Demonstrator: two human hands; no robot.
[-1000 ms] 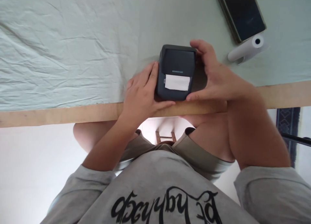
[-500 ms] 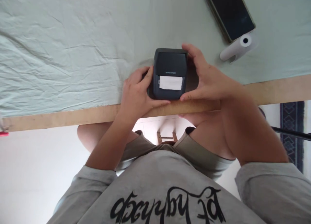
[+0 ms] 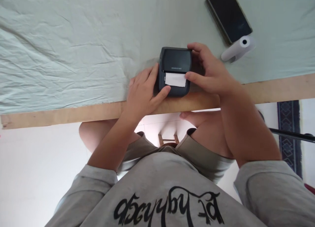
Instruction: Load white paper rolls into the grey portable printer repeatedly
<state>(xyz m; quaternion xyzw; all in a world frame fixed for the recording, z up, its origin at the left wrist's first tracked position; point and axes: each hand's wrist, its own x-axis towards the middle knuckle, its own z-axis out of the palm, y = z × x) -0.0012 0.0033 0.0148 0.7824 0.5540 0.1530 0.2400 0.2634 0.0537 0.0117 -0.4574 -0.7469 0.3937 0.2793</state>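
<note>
A small dark grey printer [image 3: 175, 60] sits near the front edge of the table, with a strip of white paper [image 3: 175, 79] coming out of its slot. My left hand [image 3: 144, 92] grips the printer's left side, thumb on its front corner next to the paper. My right hand [image 3: 211, 74] holds the right side, fingers over the far corner and thumb tip at the paper's right end.
A pale green cloth [image 3: 73, 49] covers the table, which has a wooden front edge [image 3: 61, 113]. A black phone [image 3: 228, 15] and a white paper roll [image 3: 237, 48] lie at the right rear. My knees show under the table.
My right thumb has risen from the printer's front edge onto the paper's right end. My left thumb has shifted up to the front corner. The printer has barely moved.
</note>
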